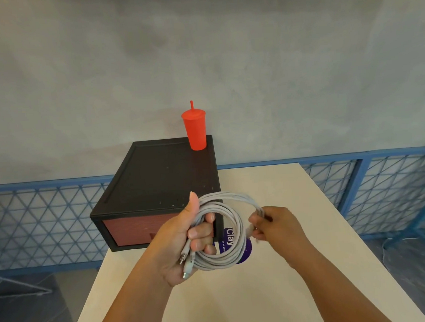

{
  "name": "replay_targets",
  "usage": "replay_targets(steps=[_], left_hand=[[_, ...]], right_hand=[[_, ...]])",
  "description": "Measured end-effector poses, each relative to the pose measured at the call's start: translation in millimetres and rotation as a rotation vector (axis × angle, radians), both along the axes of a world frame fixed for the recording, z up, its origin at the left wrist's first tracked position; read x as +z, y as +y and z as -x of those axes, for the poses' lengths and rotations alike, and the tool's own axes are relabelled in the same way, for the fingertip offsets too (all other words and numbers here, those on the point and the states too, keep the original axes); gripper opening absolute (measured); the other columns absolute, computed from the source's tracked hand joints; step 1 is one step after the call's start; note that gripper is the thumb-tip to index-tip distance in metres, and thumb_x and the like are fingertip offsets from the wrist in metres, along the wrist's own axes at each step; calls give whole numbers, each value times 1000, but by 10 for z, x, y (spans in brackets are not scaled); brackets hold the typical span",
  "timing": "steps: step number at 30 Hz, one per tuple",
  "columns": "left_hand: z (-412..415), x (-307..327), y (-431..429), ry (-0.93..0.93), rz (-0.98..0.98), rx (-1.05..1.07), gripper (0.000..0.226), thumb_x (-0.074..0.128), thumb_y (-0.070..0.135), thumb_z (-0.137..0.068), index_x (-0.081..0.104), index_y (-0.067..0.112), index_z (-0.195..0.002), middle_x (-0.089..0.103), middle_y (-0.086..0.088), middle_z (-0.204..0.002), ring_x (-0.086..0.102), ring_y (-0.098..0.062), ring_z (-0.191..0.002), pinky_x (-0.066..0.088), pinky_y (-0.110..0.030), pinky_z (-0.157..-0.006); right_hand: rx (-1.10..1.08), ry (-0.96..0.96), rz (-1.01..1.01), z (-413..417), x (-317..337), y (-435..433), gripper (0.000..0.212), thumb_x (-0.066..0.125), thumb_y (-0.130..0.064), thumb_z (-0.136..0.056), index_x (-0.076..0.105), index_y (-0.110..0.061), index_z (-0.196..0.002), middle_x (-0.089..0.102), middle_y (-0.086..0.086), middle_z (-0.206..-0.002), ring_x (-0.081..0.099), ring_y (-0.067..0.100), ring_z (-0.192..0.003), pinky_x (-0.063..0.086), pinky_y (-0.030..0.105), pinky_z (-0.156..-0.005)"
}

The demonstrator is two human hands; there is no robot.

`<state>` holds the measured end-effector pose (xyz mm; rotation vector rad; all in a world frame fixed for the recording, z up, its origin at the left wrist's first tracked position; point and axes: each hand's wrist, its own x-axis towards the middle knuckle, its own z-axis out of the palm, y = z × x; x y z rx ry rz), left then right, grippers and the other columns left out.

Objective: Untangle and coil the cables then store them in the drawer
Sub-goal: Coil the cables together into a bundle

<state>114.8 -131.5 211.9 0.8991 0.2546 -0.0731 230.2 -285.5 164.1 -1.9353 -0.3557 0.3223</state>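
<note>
A coil of light grey cables (232,239) hangs in the air above the white table (264,294). My left hand (186,239) grips the coil's left side, with several plug ends sticking out below the fingers. My right hand (275,225) pinches the strands at the coil's right side, along with a cable end. Behind the hands sits a black drawer box (158,184) on the table's far left corner; its reddish-brown drawer front (131,231) is closed.
A red tumbler (195,128) with a straw stands on the box's far right corner. A purple round sticker (232,244) lies on the table under the coil. A blue mesh railing (382,187) runs behind the table, before a grey wall.
</note>
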Motion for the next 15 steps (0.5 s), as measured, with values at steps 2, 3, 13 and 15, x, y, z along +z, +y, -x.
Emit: replay_targets(steps=[2,3,13,15], left_hand=[[-13,1,-39,22,-54,-2,46,47,52,-73,54,7,-67,35,6,-36,35,-4,-28,46,-21,-41],[-21,-6,-56,31,-76,-4,46,47,52,-73,54,7,-67,36,6,-36,36,-5,-28,46,-22,-42],[-112,-22,-82,27,-35,-21,54,44,61,-67,56,8,-65,36,6,-35,36,-4,-28,46,-22,-41],[-120,-35,-82,35,-29,-23,54,45,61,-66,57,9,-63,37,6,-35,37,-5,-27,46,-22,-41]], right_hand=[[-46,237,-298,9,48,3,16,55,-11,-90,66,-9,-79,65,4,-64,61,11,-57,57,23,-62],[-49,346,-441,14,71,-4,16,54,-10,-90,66,-8,-80,64,4,-63,60,9,-54,55,20,-56],[89,690,-815,144,2,22,20,58,-16,-74,66,-1,-83,63,9,-70,56,14,-60,55,20,-58],[130,663,-793,152,-17,34,29,58,-19,-72,65,2,-91,63,11,-77,54,17,-68,55,22,-62]])
